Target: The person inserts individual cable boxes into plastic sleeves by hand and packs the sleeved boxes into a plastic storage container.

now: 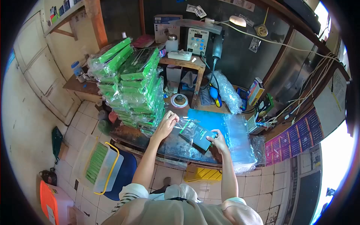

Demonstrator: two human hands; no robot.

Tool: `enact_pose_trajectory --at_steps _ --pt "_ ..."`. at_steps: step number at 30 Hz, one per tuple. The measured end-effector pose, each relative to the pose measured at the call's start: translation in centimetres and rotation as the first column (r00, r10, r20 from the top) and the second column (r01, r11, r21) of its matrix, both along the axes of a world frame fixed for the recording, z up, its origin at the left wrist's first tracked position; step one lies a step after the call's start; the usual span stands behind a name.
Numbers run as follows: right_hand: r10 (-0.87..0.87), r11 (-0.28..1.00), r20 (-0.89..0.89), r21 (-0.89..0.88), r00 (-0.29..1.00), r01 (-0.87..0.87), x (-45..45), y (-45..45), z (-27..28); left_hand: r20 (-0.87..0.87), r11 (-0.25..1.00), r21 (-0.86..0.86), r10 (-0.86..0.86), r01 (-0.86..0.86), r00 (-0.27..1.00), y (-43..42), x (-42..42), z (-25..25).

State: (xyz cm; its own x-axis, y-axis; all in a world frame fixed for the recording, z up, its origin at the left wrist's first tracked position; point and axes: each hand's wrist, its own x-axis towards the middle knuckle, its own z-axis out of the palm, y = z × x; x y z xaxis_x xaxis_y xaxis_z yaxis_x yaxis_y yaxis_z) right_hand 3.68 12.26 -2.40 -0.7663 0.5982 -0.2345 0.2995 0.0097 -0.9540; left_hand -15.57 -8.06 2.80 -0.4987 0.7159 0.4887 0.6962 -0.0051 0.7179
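Note:
My right hand (219,142) grips the near right corner of a flat dark box (200,135) with a green edge, thumb on top. The box is held at a slant over the worktable (170,144). My left hand (167,126) is closed in a pinch on a clear plastic bag (183,123) at the box's far left end. How far the bag covers the box I cannot tell. Beside my right hand lies a pile of clear plastic bags (240,144), next to a blue sheet (206,118).
Tall stacks of green plastic-wrapped boxes (140,90) stand close on the left. Behind are a round tape roll (179,100), a wooden shelf (183,63) with a soldering station (197,40), and a bubble-wrap roll (227,92). A pen basket (255,123) stands right. A plastic bin (108,170) sits lower left.

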Motion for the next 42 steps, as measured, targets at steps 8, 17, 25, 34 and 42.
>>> enact_pose_trajectory --at_steps 8,17,25,34,42 --pt "-0.391 0.753 -0.395 -0.656 0.831 0.042 1.7 1.7 0.5 -0.019 0.997 0.051 -0.053 0.054 0.998 1.8 -0.2 1.1" --pt "-0.509 0.853 -0.568 -0.434 0.647 0.289 1.6 2.4 5.1 -0.27 0.973 -0.068 -0.23 0.22 0.935 2.8 0.8 3.6" --pt "-0.321 0.926 -0.7 -0.091 0.638 0.366 0.3 2.6 9.2 -0.295 0.975 -0.066 -0.221 0.211 0.929 3.9 1.4 4.0" --pt "-0.139 0.977 -0.579 0.055 0.803 0.208 0.4 1.8 9.7 0.016 0.989 0.072 -0.13 0.129 0.991 5.2 2.4 0.2" --pt "-0.104 0.984 -0.55 0.064 0.829 0.166 0.0 2.0 9.0 0.226 0.991 -0.016 -0.128 0.135 0.966 5.6 2.7 1.2"
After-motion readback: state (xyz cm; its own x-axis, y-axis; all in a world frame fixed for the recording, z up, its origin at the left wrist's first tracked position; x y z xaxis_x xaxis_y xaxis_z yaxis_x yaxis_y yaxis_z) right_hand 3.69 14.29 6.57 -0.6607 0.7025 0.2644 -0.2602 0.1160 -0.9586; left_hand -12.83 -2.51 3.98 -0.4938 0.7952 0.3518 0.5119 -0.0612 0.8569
